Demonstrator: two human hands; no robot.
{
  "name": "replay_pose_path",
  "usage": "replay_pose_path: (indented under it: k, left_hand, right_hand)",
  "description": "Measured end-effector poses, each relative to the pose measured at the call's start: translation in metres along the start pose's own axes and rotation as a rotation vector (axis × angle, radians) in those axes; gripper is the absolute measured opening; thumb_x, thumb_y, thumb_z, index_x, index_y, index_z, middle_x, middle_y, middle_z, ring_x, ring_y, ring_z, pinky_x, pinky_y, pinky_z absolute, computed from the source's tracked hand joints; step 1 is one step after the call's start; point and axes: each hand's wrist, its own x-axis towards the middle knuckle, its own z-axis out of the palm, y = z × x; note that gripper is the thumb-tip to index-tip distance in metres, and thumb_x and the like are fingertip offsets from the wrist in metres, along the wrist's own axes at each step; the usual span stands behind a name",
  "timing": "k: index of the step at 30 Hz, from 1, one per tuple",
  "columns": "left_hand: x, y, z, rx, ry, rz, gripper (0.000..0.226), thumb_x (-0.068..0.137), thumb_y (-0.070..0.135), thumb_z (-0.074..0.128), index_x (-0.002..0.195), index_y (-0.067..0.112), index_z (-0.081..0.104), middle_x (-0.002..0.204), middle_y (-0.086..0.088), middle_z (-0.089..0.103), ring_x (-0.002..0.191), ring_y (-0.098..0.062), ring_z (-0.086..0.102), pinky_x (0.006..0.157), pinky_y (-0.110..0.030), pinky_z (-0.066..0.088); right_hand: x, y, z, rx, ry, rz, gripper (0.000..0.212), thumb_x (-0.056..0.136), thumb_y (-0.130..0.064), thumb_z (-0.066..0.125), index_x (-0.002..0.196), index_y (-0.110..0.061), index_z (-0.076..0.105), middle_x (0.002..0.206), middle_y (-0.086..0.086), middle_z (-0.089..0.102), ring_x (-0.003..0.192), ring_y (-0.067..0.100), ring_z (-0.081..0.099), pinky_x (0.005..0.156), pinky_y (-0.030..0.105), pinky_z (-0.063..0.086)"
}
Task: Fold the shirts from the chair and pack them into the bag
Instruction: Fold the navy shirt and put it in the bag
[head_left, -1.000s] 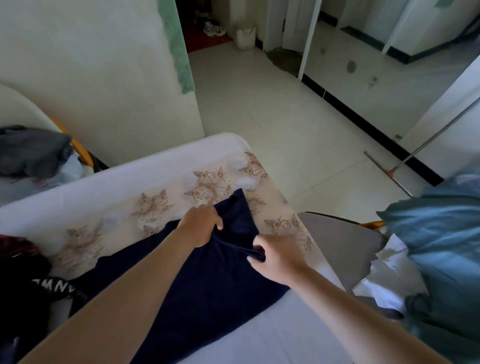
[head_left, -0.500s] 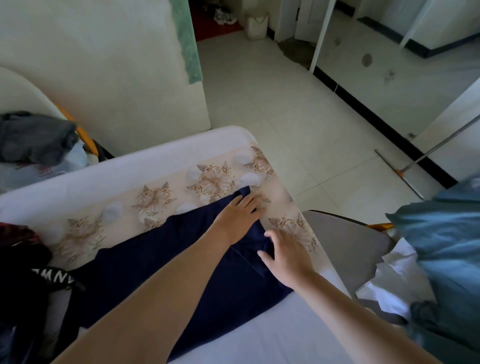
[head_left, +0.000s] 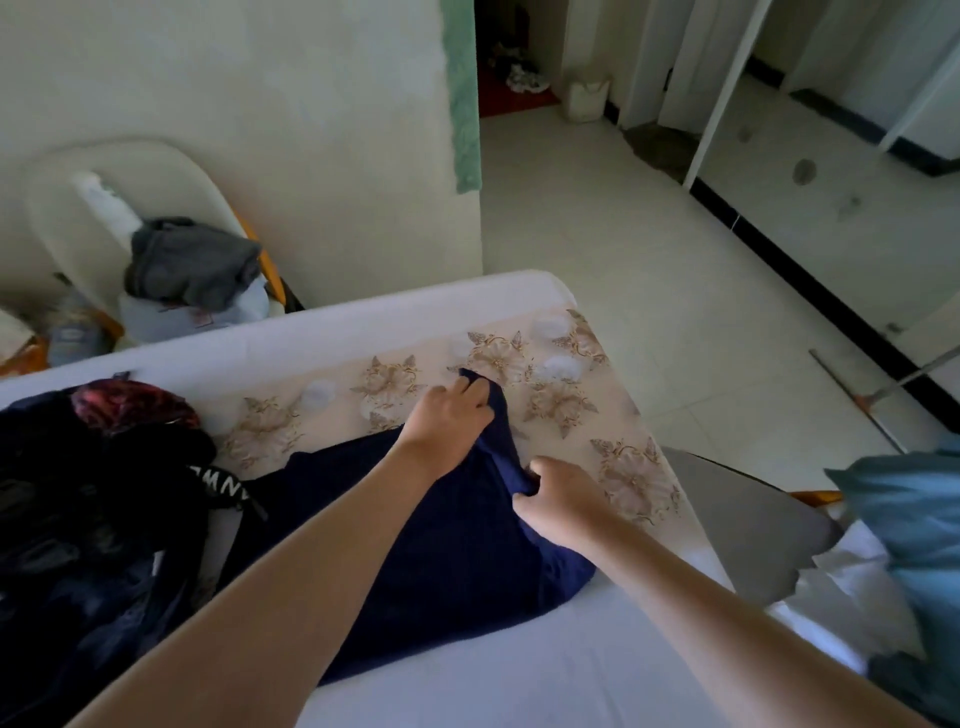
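On the flower-patterned table (head_left: 613, 467), the navy shirt (head_left: 441, 545) lies partly folded. The left hand (head_left: 447, 421) pinches its far corner with curled fingers. The right hand (head_left: 561, 501) grips the shirt's right edge in closed fingers.

Dark bag (head_left: 88, 525) and teal cloth (head_left: 909, 540), partly out of view.

navy shirt (head_left: 457, 561): matt cloth, soft folds. surface (head_left: 519, 675): smooth white cover, floral band faintly sheened. floor (head_left: 649, 291): glossy pale tile. chair seat (head_left: 737, 525): smooth, matt.
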Motion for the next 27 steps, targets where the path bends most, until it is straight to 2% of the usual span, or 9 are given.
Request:
replay_pose_path:
  k: [1,3,6,9,13,17,20,22,27]
  left_hand:
    - [-0.015,-0.008,0.002,-0.02,-0.004,-0.047,0.036,0.079,0.006,0.067,0.109,0.024,0.068,0.116,0.0,0.053,0.099,-0.02,0.051,0.07,-0.03,0.047]
    - [-0.045,-0.022,0.013,-0.024,-0.069,-0.137,0.045,0.085,0.008,0.062,0.126,0.026,0.061,0.131,-0.002,0.047,0.117,-0.023,0.046,0.089,-0.033,0.047]
    - [-0.089,-0.029,0.031,0.007,-0.262,-0.269,0.069,0.091,0.014,0.06,0.152,0.025,0.03,0.157,-0.012,0.022,0.14,-0.031,0.027,0.109,-0.039,0.033]
    - [-0.123,-0.022,0.049,-0.165,-0.283,-0.425,0.08,0.091,0.014,0.057,0.157,0.024,0.012,0.159,-0.009,0.016,0.141,-0.029,0.025,0.113,-0.04,0.029]
    - [-0.136,0.004,0.064,-0.357,-0.164,-0.41,0.059,0.102,0.032,0.04,0.156,0.028,0.016,0.16,-0.002,0.019,0.143,-0.024,0.026,0.113,-0.04,0.029]
    - [-0.139,0.024,0.077,-0.459,-0.281,-0.466,0.062,0.102,0.052,0.03,0.157,0.033,0.007,0.165,-0.001,-0.001,0.151,-0.026,0.006,0.119,-0.048,0.021]
    - [-0.142,0.025,0.091,-0.482,-0.345,-0.443,0.068,0.102,0.054,0.03,0.156,0.034,-0.006,0.164,0.0,-0.018,0.152,-0.026,-0.007,0.122,-0.051,0.011]
    - [-0.144,0.021,0.096,-0.515,-0.287,-0.442,0.069,0.102,0.054,0.031,0.156,0.034,-0.007,0.164,0.001,-0.017,0.152,-0.024,-0.008,0.122,-0.049,0.009]
    - [-0.146,0.017,0.105,-0.485,-0.311,-0.454,0.074,0.1,0.06,0.028,0.156,0.032,-0.011,0.163,0.0,-0.021,0.15,-0.023,-0.02,0.122,-0.05,-0.003]
  right_hand:
    - [-0.003,-0.013,0.004,0.056,-0.077,-0.015,0.016,0.081,-0.03,0.06,0.084,-0.017,0.052,0.08,-0.001,0.06,0.072,0.016,0.057,0.058,0.027,0.041]
    - [-0.011,-0.036,0.015,0.186,-0.324,-0.006,0.04,0.081,-0.042,0.067,0.114,-0.021,0.058,0.103,-0.002,0.064,0.091,0.017,0.065,0.068,0.029,0.05]
    - [-0.018,-0.057,0.036,0.536,-0.629,0.075,0.063,0.095,-0.032,0.062,0.149,-0.014,0.037,0.123,0.006,0.058,0.099,0.023,0.07,0.062,0.036,0.057]
    - [-0.011,-0.054,0.059,0.502,-0.385,0.049,0.038,0.099,-0.017,0.052,0.137,-0.016,0.051,0.111,0.004,0.064,0.09,0.021,0.071,0.061,0.04,0.06]
    - [0.008,-0.027,0.077,-0.151,0.052,-0.373,0.034,0.095,-0.012,0.053,0.127,-0.021,0.062,0.13,0.001,0.057,0.12,0.021,0.055,0.1,0.033,0.046]
    - [0.02,-0.022,0.092,-0.519,-0.017,-0.573,0.062,0.099,-0.039,0.05,0.156,-0.024,0.029,0.165,0.004,0.014,0.153,0.024,0.011,0.12,0.043,0.02]
    - [0.029,-0.015,0.1,-0.647,-0.15,-0.547,0.074,0.097,-0.062,0.022,0.159,-0.03,-0.002,0.165,0.0,-0.015,0.153,0.02,-0.012,0.124,0.046,0.004]
    - [0.036,-0.007,0.1,-0.678,-0.127,-0.503,0.078,0.089,-0.069,0.005,0.158,-0.034,-0.005,0.164,-0.002,-0.022,0.152,0.018,-0.017,0.124,0.044,-0.002]
    - [0.051,0.011,0.078,-0.611,0.012,-0.39,0.065,0.097,-0.058,0.034,0.156,-0.034,0.018,0.167,0.0,-0.003,0.154,0.02,-0.003,0.124,0.047,-0.001]
